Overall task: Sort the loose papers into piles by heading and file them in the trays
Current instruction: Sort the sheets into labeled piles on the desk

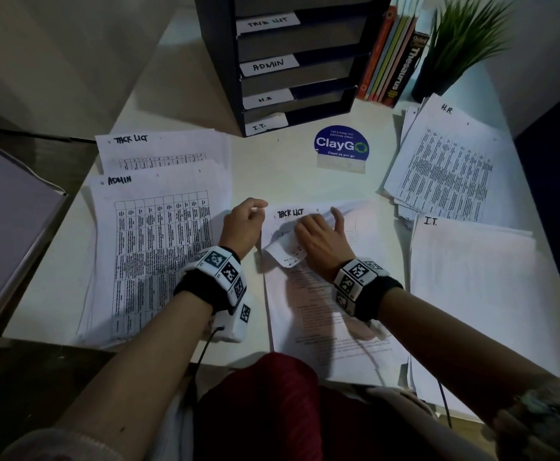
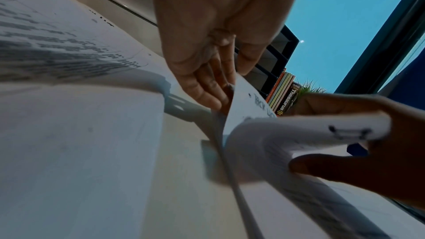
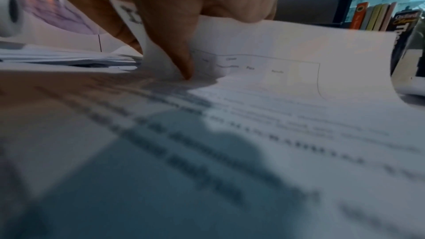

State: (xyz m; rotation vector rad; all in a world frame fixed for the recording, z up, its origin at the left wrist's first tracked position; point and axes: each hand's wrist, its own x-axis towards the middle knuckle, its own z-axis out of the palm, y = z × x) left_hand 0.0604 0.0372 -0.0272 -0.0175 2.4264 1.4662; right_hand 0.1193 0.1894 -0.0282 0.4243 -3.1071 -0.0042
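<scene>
Four headed piles lie sorted; trays (image 1: 321, 104) look unfilled (hard to see). Right hand (image 1: 318, 237) pinches the unsorted stack's (image 1: 321, 294) curled-back top sheet (image 1: 286, 252); left hand's (image 1: 242, 224) fingers lift its edge.

The head view is dim, with light from above throwing soft hand shadows onto the table (image 1: 291, 181), and its edges bend and darken. Both wrist views are bluish; the near paper (image 3: 207, 170) is badly blurred.
</scene>
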